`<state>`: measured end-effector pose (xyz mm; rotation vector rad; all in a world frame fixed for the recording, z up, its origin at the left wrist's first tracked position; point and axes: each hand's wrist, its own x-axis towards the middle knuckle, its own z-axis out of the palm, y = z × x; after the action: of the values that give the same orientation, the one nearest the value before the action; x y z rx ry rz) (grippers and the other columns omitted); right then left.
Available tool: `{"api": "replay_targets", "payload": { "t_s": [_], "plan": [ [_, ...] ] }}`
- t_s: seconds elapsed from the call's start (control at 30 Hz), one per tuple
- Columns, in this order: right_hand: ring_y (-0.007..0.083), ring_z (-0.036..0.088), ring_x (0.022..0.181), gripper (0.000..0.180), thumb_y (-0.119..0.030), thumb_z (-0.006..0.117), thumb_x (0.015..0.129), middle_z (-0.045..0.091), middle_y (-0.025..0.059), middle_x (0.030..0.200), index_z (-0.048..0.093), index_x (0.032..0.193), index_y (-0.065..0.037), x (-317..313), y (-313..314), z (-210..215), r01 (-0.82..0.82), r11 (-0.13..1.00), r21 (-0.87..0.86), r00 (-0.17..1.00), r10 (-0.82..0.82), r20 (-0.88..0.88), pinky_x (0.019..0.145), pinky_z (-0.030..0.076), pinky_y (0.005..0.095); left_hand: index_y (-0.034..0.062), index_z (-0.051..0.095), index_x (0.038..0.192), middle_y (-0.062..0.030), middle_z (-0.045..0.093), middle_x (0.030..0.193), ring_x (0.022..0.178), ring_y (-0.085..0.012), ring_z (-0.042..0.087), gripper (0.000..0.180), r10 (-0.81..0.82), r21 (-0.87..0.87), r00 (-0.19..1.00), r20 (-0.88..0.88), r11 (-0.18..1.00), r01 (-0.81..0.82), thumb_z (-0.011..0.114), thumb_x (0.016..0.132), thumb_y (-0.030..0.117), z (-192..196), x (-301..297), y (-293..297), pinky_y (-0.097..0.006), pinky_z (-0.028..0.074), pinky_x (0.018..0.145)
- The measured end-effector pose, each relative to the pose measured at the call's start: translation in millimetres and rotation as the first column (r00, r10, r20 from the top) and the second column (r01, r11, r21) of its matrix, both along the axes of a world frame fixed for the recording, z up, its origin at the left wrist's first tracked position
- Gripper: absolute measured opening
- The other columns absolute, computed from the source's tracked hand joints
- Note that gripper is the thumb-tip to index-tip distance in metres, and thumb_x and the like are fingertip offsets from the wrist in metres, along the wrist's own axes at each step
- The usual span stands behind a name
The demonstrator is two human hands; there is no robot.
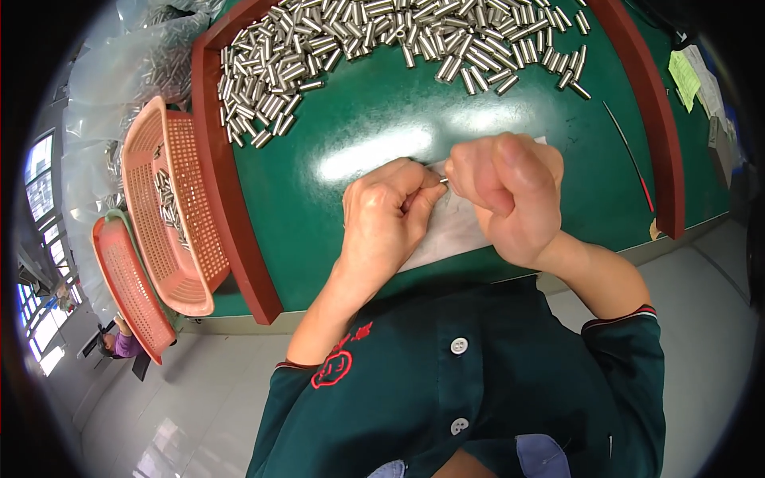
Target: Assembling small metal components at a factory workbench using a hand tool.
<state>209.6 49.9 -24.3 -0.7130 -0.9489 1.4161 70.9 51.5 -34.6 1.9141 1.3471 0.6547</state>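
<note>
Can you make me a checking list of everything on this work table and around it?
Surface: green table with a red-brown raised rim.
Job's things: small metal pin pinched between both hands, over a white sheet.
Clutter: heap of metal cylinders; two pink baskets; plastic bags.
Grippers: left hand and right hand, both closed on the pin.
Cables: thin red rod, kind unclear.
Surroundings: pale floor, windows at left.

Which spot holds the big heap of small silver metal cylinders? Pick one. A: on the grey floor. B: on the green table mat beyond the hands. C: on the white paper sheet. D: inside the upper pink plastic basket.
B: the heap of small silver metal cylinders lies spread on the green table mat, beyond both hands.
</note>
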Motion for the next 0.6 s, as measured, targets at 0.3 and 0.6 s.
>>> {"api": "replay_targets", "payload": {
  "t_s": [0.3, 0.6],
  "plan": [
    [0.0085, 0.020, 0.043, 0.043, -0.020, 0.033, 0.090, 0.025, -0.0017, 0.045, 0.028, 0.049, -0.009, 1.2, 2.9, -0.8, 0.023, 0.999, -0.023, 0.999, -0.024, -0.046, 0.043, 0.018, 0.0262, 0.0006, 0.055, 0.069, -0.0113, 0.050, 0.060, 0.050, -0.0248, 0.048, 0.009, -0.023, 0.082, 0.999, 0.027, 0.996, 0.020, 0.063, 0.068, 0.000, 0.8, -0.2, -7.3, -0.032, 0.039, 0.048],
    [0.0082, 0.023, 0.044, 0.042, -0.018, 0.034, 0.089, 0.027, -0.0011, 0.044, 0.026, 0.048, -0.009, 27.7, 26.4, 23.7, 0.057, 0.988, 0.146, 0.992, -0.039, -0.119, 0.044, 0.020, 0.0244, 0.0061, 0.049, 0.090, -0.0096, 0.052, 0.084, 0.064, -0.0117, 0.043, 0.012, 0.445, -0.491, 0.257, 0.858, 0.857, 0.153, 0.050, 0.080, 0.012, 21.9, -60.9, 16.8, -0.021, 0.034, 0.050]
  ]
}}
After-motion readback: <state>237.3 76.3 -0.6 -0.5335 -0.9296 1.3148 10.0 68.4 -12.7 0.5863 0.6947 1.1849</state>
